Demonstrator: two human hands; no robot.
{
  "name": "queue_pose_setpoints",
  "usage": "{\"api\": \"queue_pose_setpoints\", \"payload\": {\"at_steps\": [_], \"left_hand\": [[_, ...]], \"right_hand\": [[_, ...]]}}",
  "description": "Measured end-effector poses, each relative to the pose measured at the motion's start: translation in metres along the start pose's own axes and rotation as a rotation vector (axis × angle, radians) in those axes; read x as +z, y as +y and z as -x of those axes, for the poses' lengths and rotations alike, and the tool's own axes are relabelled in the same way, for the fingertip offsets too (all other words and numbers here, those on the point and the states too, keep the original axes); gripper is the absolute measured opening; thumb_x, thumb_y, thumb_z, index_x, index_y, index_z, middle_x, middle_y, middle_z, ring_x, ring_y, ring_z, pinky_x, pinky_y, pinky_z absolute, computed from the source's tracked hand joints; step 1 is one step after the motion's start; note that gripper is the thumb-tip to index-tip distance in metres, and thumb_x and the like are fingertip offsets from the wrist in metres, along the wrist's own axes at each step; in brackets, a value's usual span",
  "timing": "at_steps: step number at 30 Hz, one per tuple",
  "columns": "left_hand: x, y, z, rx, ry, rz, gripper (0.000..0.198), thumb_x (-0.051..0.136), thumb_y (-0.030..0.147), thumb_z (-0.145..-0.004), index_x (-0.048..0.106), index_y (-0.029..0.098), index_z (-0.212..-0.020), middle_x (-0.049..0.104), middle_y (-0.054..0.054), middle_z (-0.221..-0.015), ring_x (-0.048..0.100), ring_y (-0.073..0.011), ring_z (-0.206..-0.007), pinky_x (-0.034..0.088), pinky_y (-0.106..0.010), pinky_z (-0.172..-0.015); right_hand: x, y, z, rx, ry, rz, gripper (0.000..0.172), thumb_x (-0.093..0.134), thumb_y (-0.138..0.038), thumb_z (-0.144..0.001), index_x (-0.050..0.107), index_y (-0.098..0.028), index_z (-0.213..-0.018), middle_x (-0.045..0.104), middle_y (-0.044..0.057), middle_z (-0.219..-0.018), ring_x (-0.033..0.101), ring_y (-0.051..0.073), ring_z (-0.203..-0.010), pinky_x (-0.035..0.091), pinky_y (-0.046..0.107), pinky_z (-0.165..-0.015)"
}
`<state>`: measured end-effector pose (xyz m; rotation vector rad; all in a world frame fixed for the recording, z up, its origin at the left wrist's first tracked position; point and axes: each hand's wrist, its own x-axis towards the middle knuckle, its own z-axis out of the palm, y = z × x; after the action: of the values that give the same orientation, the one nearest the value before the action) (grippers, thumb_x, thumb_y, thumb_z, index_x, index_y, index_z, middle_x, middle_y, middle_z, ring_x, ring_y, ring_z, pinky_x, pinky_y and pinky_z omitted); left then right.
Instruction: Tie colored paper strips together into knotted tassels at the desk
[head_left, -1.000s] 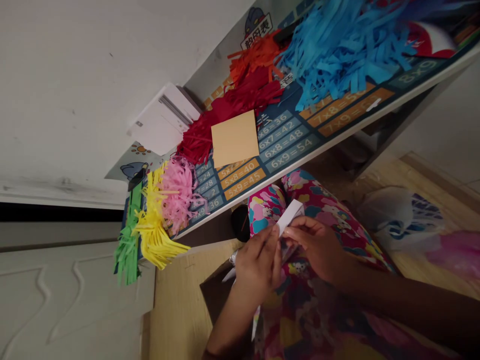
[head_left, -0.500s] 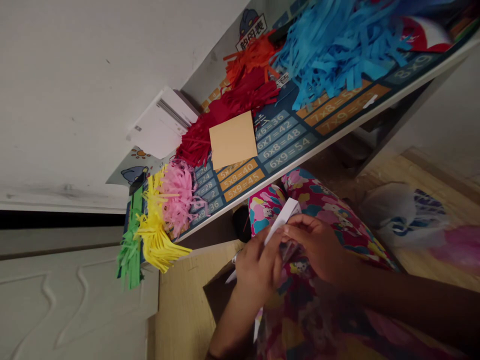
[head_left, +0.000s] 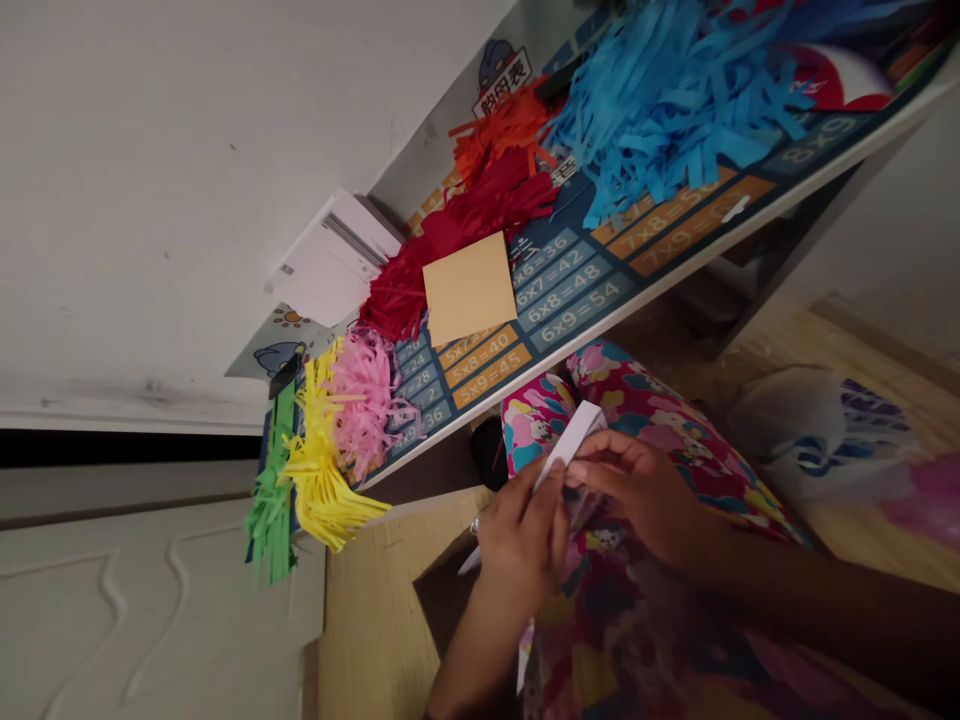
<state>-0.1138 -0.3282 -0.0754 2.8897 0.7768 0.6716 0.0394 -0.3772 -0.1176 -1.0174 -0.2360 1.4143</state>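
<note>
Above my lap, my left hand [head_left: 521,525] is closed around a narrow white strip [head_left: 576,432] that looks like folded paper. The strip slants up and to the right, its far end sticking out past my fingers. My right hand [head_left: 634,488] pinches at the strip's right side, thumb and index finger close together. Between and below my hands something clear or shiny shows, too dim to make out. The lower part of the strip is hidden by my left hand.
Ahead is a table [head_left: 480,395] with a printed multiplication mat. On it lie blue fringed paper [head_left: 660,110], red fringe [head_left: 450,235], pink fringe [head_left: 365,395], yellow fringe [head_left: 322,470], green fringe [head_left: 271,510] and a tan square [head_left: 471,290]. A plastic bag [head_left: 810,430] sits on the floor.
The view has shifted slightly, so the table and its things appear a little lower and to the right. Both hands keep nearly the same hold on the white strip.
</note>
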Motion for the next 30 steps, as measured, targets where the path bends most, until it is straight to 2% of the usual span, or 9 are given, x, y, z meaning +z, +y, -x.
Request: {"api": "queue_pose_setpoints", "payload": {"at_steps": [6,12,16,19,21,23,25,27,30], "left_hand": [[0.0,0.001,-0.002,-0.001,-0.004,0.03,0.036,0.057,0.01,-0.092,0.062,0.016,-0.127,0.072,-0.013,-0.117,0.071,-0.021,-0.106,0.062,-0.03,-0.09],[0.0,0.003,-0.003,0.025,-0.012,0.013,0.034,0.056,0.009,-0.092,0.063,0.014,-0.126,0.072,-0.015,-0.116,0.071,-0.0212,-0.106,0.061,-0.029,-0.09],[0.0,0.001,-0.001,0.047,0.004,-0.007,0.034,0.058,0.01,-0.092,0.063,0.014,-0.125,0.072,-0.015,-0.114,0.072,-0.0218,-0.103,0.061,-0.03,-0.088],[-0.004,0.0,0.001,0.017,0.023,0.051,0.033,0.057,0.01,-0.092,0.063,0.015,-0.124,0.073,-0.014,-0.112,0.072,-0.0203,-0.102,0.061,-0.029,-0.087],[-0.008,0.0,0.001,0.009,0.013,0.109,0.032,0.056,0.012,-0.093,0.062,0.014,-0.124,0.073,-0.014,-0.113,0.071,-0.0199,-0.103,0.061,-0.029,-0.087],[-0.014,-0.001,0.0,0.028,-0.003,0.103,0.03,0.056,0.017,-0.095,0.061,0.014,-0.124,0.074,-0.013,-0.112,0.072,-0.0197,-0.1,0.061,-0.028,-0.084],[-0.021,-0.004,-0.003,0.04,-0.019,0.008,0.027,0.057,0.025,-0.097,0.062,0.015,-0.122,0.076,-0.01,-0.103,0.073,-0.02,-0.091,0.06,-0.03,-0.079],[-0.03,-0.006,-0.005,0.034,-0.068,-0.115,0.027,0.056,0.032,-0.098,0.063,0.016,-0.119,0.076,-0.007,-0.091,0.073,-0.0208,-0.081,0.06,-0.033,-0.078],[-0.044,-0.004,-0.01,-0.005,-0.225,-0.226,0.03,0.049,0.039,-0.101,0.062,0.016,-0.116,0.073,-0.005,-0.081,0.071,-0.023,-0.075,0.058,-0.036,-0.074]], "right_hand": [[-0.009,-0.001,0.001,-0.063,-0.011,0.107,0.029,0.083,-0.039,-0.064,0.064,-0.021,-0.077,0.071,0.001,-0.075,0.066,0.017,-0.072,0.052,0.029,-0.068],[-0.01,-0.005,0.003,-0.057,-0.046,0.213,0.031,0.079,-0.045,-0.066,0.061,-0.022,-0.077,0.07,0.002,-0.074,0.065,0.017,-0.06,0.051,0.028,-0.055],[-0.032,0.002,-0.012,-0.09,0.007,0.47,0.036,0.073,-0.054,-0.071,0.056,-0.022,-0.072,0.062,-0.001,-0.061,0.058,0.016,-0.051,0.045,0.028,-0.05],[-0.056,0.002,-0.03,-0.268,0.113,0.641,0.04,0.078,-0.055,-0.062,0.058,-0.022,-0.074,0.063,0.0,-0.066,0.059,0.018,-0.061,0.046,0.029,-0.057],[-0.064,-0.003,-0.036,-0.388,-0.003,0.636,0.052,0.081,-0.049,-0.056,0.064,-0.021,-0.096,0.07,0.004,-0.091,0.065,0.023,-0.082,0.051,0.031,-0.071],[-0.061,-0.012,-0.035,-0.382,-0.209,0.662,0.057,0.077,-0.044,-0.063,0.062,-0.022,-0.114,0.071,0.005,-0.105,0.066,0.023,-0.09,0.052,0.031,-0.077],[-0.05,-0.019,-0.03,-0.307,-0.329,0.75,0.042,0.069,-0.039,-0.073,0.065,-0.023,-0.111,0.072,0.002,-0.096,0.065,0.02,-0.08,0.051,0.03,-0.072],[-0.037,-0.022,-0.024,-0.3,-0.344,0.817,0.028,0.065,-0.038,-0.076,0.066,-0.022,-0.099,0.072,0.001,-0.084,0.064,0.02,-0.073,0.05,0.029,-0.069],[-0.026,-0.02,-0.017,-0.361,-0.353,0.88,0.024,0.063,-0.038,-0.077,0.065,-0.022,-0.095,0.071,0.001,-0.082,0.064,0.02,-0.074,0.049,0.029,-0.069]]}}
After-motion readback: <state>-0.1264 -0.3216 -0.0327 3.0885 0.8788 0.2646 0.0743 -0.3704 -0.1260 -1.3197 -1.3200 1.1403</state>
